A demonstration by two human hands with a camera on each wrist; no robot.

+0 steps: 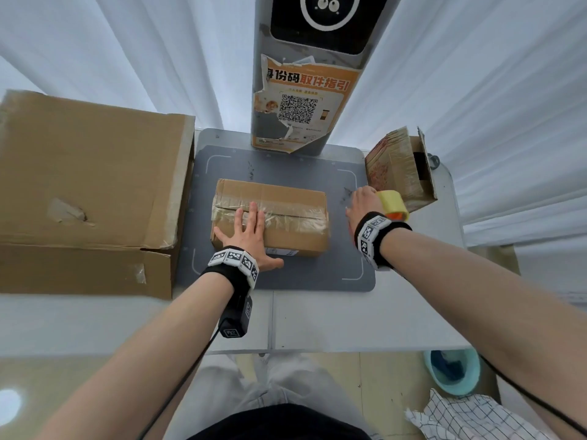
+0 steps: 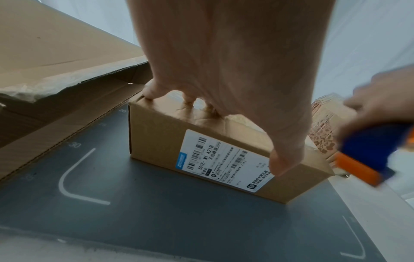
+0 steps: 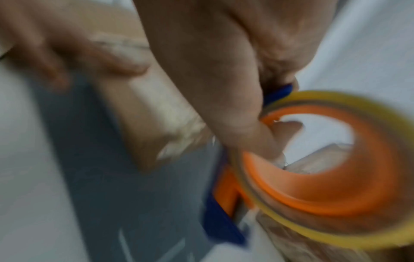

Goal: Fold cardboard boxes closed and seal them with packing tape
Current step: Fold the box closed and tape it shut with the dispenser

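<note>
Grey trousers sit nearest, below a white table backed by white curtains. On its dark mat lies the small box, long axis running left to right. Left hand presses flat on the box's taped top; beside the box, right hand grips the tape dispenser.

Soft, even daylight through white curtains; faint shadows; wide-angle bending at edges; right wrist view heavily motion-blurred.
</note>
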